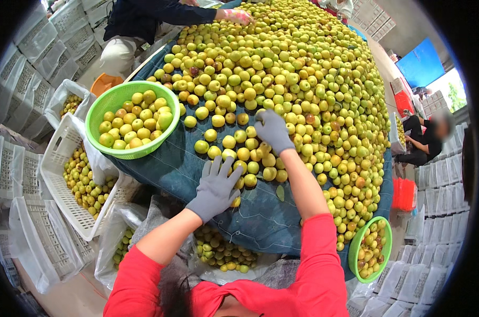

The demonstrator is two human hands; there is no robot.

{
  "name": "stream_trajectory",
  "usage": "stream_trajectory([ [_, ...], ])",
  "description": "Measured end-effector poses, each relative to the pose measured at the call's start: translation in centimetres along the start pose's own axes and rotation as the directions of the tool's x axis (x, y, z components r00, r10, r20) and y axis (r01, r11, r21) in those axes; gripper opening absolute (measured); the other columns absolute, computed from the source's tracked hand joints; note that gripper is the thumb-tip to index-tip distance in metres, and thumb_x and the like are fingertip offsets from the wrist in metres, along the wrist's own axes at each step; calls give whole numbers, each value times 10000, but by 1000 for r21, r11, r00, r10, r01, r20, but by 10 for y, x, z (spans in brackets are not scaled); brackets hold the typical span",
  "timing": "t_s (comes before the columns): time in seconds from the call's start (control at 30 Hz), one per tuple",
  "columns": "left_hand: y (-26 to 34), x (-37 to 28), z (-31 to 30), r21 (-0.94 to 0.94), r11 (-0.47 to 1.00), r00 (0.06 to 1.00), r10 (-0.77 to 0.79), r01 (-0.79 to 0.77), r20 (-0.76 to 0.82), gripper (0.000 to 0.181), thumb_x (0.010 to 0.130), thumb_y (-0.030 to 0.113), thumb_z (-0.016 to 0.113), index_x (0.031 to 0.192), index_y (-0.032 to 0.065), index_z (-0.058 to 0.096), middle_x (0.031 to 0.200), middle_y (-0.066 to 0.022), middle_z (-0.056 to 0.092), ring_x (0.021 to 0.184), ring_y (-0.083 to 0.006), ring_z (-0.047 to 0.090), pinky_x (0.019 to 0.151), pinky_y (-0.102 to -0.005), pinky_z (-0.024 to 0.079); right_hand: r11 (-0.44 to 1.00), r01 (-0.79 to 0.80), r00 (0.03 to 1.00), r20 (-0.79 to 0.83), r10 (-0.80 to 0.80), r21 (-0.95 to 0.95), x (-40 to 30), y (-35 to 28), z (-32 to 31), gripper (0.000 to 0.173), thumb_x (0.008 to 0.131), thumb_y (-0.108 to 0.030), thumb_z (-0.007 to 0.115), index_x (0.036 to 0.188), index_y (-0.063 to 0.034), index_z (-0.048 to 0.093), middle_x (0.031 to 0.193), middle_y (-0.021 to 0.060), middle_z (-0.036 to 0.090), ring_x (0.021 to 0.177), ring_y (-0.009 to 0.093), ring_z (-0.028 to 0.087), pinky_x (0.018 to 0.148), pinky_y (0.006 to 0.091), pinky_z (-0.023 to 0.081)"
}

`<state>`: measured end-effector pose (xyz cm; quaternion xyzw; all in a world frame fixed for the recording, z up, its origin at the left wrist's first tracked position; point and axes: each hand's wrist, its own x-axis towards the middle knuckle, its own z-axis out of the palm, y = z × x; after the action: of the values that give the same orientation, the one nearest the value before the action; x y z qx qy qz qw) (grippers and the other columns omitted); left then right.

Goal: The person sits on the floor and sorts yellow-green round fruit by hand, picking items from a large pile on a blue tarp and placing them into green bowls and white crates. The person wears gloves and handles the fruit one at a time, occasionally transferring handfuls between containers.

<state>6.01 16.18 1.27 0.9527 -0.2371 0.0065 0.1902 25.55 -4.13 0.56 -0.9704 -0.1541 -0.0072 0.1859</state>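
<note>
Before me a large heap of yellow-green jujube-like fruits [302, 67] spreads over a blue cloth [160, 174]. My left hand [217, 190], in a grey glove, lies palm down at the near edge of the loose fruits. Its fingers are spread and touch several of them; one fruit shows beside the thumb. Farther forward, my right hand [273, 130], gloved alike, is bent over fruits at the heap's edge. Its fingertips are hidden, so any hold on a fruit cannot be made out. A green plastic basket [92, 136] of fruits stands left of my hands.
A smaller green basket [389, 245] with fruits sits at the near right. Left of the cloth are a white plastic crate [53, 170] and lined containers of fruits. A co-worker's gloved hand [239, 16] reaches over the heap. Another person [425, 138] sits at right by stacked crates [441, 174].
</note>
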Motion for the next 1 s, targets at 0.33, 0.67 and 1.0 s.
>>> stream_trajectory([
  [0.33, 3, -4, -4, -9, 999, 999, 32, -32, 18, 674, 830, 411, 751, 1411, 149, 532, 1470, -211, 435, 1356, -457, 388, 1133, -569, 334, 927, -142, 893, 358, 271, -347, 69, -16, -20, 485, 940, -257, 549, 1414, -158, 525, 1426, 203, 539, 1281, 403, 580, 1027, 560, 501],
  [0.67, -1, -1, -12, -269, 963, 988, -30, -13, -153, 508, 857, 311, 736, 1303, 98, 621, 1369, -204, 539, 1302, -429, 490, 1092, -500, 422, 827, -327, 934, 291, 209, 457, -29, -4, -34, 494, 915, -169, 607, 1402, -197, 534, 1152, 130, 665, 828, 280, 684, 680, 391, 554],
  [1.0, 11, 16, -15, -833, -436, 879, -167, 342, 448, 387, 1037, 232, 578, 1345, 0, 546, 1165, -79, 633, 990, -175, 649, 832, -297, 538, -750, -233, 972, 165, -166, 619, -130, -19, -36, 535, 1076, -375, 442, 1469, -12, 452, 1328, 258, 605, 854, 275, 683, 530, 290, 549],
])
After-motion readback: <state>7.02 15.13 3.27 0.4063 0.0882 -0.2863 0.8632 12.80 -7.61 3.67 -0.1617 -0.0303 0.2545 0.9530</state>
